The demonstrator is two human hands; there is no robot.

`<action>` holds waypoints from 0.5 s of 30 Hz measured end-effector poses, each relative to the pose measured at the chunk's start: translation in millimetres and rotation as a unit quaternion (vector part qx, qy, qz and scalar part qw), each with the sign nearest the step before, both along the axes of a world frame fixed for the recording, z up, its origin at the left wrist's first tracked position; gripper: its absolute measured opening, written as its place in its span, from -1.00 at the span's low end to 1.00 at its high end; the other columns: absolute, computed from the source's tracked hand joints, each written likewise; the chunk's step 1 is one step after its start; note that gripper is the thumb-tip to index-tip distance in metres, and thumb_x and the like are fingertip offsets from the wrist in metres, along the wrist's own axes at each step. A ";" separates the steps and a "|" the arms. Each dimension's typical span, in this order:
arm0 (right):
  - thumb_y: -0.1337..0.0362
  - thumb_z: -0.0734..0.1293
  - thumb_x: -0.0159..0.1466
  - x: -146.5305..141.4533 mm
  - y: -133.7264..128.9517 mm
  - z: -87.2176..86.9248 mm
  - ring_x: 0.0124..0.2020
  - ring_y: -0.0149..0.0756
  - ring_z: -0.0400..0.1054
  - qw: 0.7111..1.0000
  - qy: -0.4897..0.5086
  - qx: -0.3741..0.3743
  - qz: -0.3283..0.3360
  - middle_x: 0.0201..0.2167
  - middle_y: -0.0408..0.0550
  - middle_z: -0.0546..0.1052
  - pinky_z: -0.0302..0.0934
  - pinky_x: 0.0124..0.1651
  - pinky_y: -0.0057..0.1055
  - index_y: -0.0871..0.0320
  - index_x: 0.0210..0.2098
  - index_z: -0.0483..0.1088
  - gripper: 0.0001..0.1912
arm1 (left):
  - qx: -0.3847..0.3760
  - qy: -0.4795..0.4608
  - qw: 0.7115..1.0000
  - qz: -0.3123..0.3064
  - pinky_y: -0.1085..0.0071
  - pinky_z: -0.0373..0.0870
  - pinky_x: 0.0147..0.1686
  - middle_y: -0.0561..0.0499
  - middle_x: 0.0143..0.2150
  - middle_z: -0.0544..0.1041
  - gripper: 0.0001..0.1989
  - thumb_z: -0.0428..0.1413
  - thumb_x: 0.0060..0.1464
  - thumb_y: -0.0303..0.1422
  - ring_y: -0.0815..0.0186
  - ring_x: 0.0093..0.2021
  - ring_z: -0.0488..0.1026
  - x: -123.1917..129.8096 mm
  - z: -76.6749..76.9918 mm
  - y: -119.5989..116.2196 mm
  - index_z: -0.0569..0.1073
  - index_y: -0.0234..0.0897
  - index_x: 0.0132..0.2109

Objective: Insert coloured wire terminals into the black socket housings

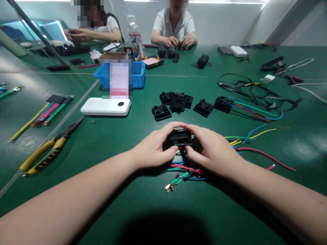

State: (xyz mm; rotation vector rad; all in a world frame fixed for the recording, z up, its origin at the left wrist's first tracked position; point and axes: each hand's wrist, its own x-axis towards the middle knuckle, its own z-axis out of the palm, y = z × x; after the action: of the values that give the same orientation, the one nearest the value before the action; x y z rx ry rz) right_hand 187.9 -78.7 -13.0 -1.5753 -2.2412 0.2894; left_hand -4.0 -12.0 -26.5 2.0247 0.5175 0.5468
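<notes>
A black plastic part (181,136) is held between both hands near the middle of the view. My left hand (157,146) grips its left side, fingers curled over the far edge and thumb at the near edge. On the right side my right hand (211,146) holds it the same way, its thumb close to the left one. Coloured wires (189,168) in red, green and blue lie just below the part, some with brass-coloured terminals (169,187). Whether these wires join the held part is hidden. Several similar black parts (178,102) sit on the table beyond the hands.
Yellow-handled pliers (52,149) and bundled wires (55,107) lie left on the green table (107,136). A white power bank (106,107) stands before a blue bin (139,75). More wires (265,153) spread right. Two people sit across the table.
</notes>
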 end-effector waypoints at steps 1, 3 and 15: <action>0.27 0.24 0.20 0.1 0.3 -0.3 -0.10 -0.09 0.39 1.000 -0.002 0.002 -0.001 -0.05 0.09 0.48 0.30 -0.08 -0.17 0.22 0.09 0.25 -0.54 | 0.001 -0.004 1.000 0.002 0.25 0.30 0.15 -0.10 0.14 0.36 -0.43 0.03 0.04 -0.52 0.20 0.12 0.35 0.0 0.1 -0.3 0.13 -0.22 0.21; 0.26 0.23 0.21 0.6 1.3 -1.2 -0.11 -0.08 0.40 1.000 -0.005 0.004 -0.003 -0.05 0.10 0.48 0.31 -0.08 -0.16 0.23 0.08 0.25 -0.55 | 0.001 -0.006 1.000 0.008 0.26 0.26 0.18 -0.09 0.16 0.34 -0.46 0.01 0.07 -0.51 0.21 0.15 0.33 0.2 0.4 -0.6 0.14 -0.22 0.20; 0.26 0.23 0.20 1.1 2.3 -2.7 -0.10 -0.09 0.38 1.000 0.009 0.006 0.001 -0.05 0.10 0.47 0.30 -0.07 -0.15 0.21 0.08 0.25 -0.55 | -0.013 0.003 1.000 0.009 0.24 0.32 0.12 -0.07 0.11 0.37 -0.48 0.00 0.09 -0.49 0.21 0.10 0.37 0.7 0.1 0.4 0.13 -0.18 0.19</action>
State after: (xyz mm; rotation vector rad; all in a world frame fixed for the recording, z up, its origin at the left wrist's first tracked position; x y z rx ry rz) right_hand 189.0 -76.4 -15.6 -1.5591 -2.2256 0.2892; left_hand -3.3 -11.7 -26.4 1.9985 0.5446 0.5418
